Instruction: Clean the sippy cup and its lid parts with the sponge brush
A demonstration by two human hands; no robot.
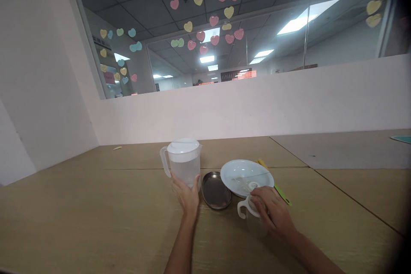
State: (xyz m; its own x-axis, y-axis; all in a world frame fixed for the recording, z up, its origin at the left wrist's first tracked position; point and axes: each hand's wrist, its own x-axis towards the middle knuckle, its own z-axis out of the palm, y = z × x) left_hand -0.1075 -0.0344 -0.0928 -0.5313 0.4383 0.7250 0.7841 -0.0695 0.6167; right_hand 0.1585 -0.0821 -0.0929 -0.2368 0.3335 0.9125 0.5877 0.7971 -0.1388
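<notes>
A clear plastic pitcher (183, 167) with a white lid stands on the table, its handle pointing left. My left hand (186, 197) is wrapped round the lower front of the pitcher. At the right, a small clear jar (255, 224) with a white top and white handle stands near the bowl. My right hand (276, 212) is closed over the jar's top, covering part of it; the fingertips are partly hidden. A shallow white bowl (229, 171) lies just behind the jar, with something pale or clear inside that I cannot make out.
Between pitcher and bowl lies an oval dark metal tray (216, 192). A yellow-green handled utensil (283, 195) sits partly behind the bowl. The wooden table (96, 214) meets a white wall (180, 115) with a window above. A teal object (401, 138) lies at far right.
</notes>
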